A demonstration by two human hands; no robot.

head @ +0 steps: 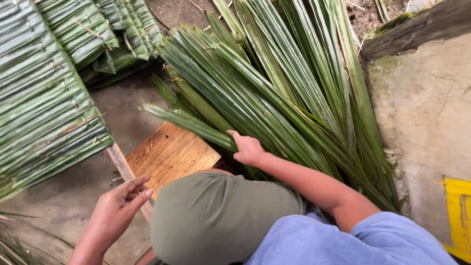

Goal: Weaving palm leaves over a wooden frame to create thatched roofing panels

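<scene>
My right hand (248, 148) reaches forward and closes on a long green palm leaf (191, 123) at the near edge of a big pile of palm leaves (274, 83) that fans away from me. My left hand (120, 203) is low at the left, fingers stretched out and resting against a thin wooden slat (117, 158). That slat runs along the edge of a stitched leaf panel (44, 108) lying on the left. My olive-clad knee (221, 216) fills the bottom middle, between the two hands.
A square wooden board (169, 154) lies on the ground under the leaf tips. More folded leaf panels (113, 34) are stacked at the top left. A concrete slab (427, 122) with a dark beam (417, 27) borders the right, with a yellow object (458, 216) at its lower edge.
</scene>
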